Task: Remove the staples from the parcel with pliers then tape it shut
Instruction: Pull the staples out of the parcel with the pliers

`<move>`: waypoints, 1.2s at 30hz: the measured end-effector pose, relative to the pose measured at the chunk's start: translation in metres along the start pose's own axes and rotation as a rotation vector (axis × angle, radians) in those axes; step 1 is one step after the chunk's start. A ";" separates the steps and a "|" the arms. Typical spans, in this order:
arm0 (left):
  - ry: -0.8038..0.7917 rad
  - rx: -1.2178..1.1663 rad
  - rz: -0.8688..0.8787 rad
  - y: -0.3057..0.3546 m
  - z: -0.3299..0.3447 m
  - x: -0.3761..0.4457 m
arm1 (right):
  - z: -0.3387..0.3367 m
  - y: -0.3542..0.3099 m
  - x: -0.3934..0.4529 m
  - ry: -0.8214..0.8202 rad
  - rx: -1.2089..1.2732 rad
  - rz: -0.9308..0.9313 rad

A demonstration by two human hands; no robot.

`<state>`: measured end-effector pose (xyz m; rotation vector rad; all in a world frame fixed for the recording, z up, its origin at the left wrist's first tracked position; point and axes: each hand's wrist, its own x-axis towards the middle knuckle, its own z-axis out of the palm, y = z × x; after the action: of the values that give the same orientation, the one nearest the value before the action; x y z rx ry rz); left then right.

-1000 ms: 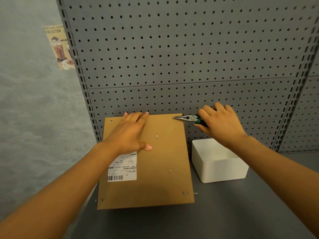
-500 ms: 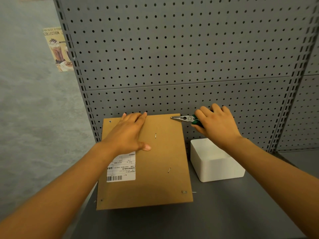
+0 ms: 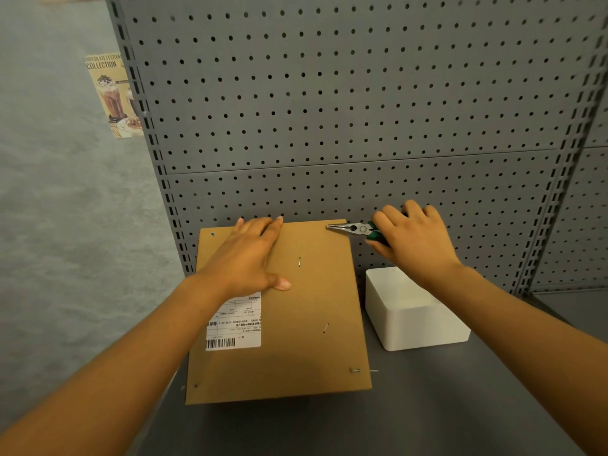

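A flat brown cardboard parcel (image 3: 296,357) with a white shipping label (image 3: 235,324) lies on the grey shelf. My left hand (image 3: 250,258) presses flat on its upper left part, fingers straight. My right hand (image 3: 411,238) grips the green handles of needle-nose pliers (image 3: 352,229); the jaw tips sit at the parcel's far right corner. Staples show in the cardboard: one near the middle top (image 3: 299,261), one lower right (image 3: 325,328), one at the near right corner (image 3: 354,370).
A white open box (image 3: 424,327) stands right of the parcel on the grey shelf (image 3: 427,406). A grey pegboard wall (image 3: 329,110) rises directly behind. A drinks poster (image 3: 112,97) hangs on the blue wall at left.
The hands and the pliers hold almost the same pose; only the camera view has shifted slightly.
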<state>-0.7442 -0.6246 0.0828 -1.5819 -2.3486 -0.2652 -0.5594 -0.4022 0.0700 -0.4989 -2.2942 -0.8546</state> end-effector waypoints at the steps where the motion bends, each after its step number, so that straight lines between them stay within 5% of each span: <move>1: -0.001 0.006 0.003 0.000 -0.001 0.000 | 0.000 -0.001 -0.001 0.002 0.008 0.006; 36: -0.009 -0.025 0.006 0.002 -0.003 -0.003 | -0.002 0.002 -0.001 -0.018 -0.003 -0.015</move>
<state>-0.7408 -0.6276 0.0848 -1.6055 -2.3558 -0.2877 -0.5568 -0.4020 0.0720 -0.4931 -2.3158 -0.8648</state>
